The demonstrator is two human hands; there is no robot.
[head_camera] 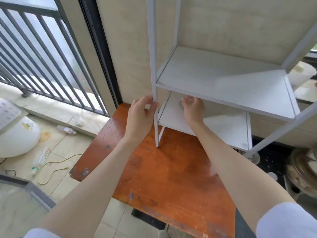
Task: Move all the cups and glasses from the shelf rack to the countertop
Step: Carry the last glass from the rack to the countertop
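A white shelf rack (223,79) stands on a worn orange-brown wooden top (171,177). My left hand (140,115) grips the rack's front left post just below the upper shelf. My right hand (193,109) reaches in under that shelf, over the lower shelf (223,129), with fingers curled around a small clear glass (182,103) that is mostly hidden by the hand. The upper shelf shows nothing on it.
A dark window frame and railing (51,48) lie to the left. On the tiled floor are empty plastic bottles (66,130), a yellow cable (56,167) and a white round object (17,136). Round dishes and clutter (303,172) sit at the right.
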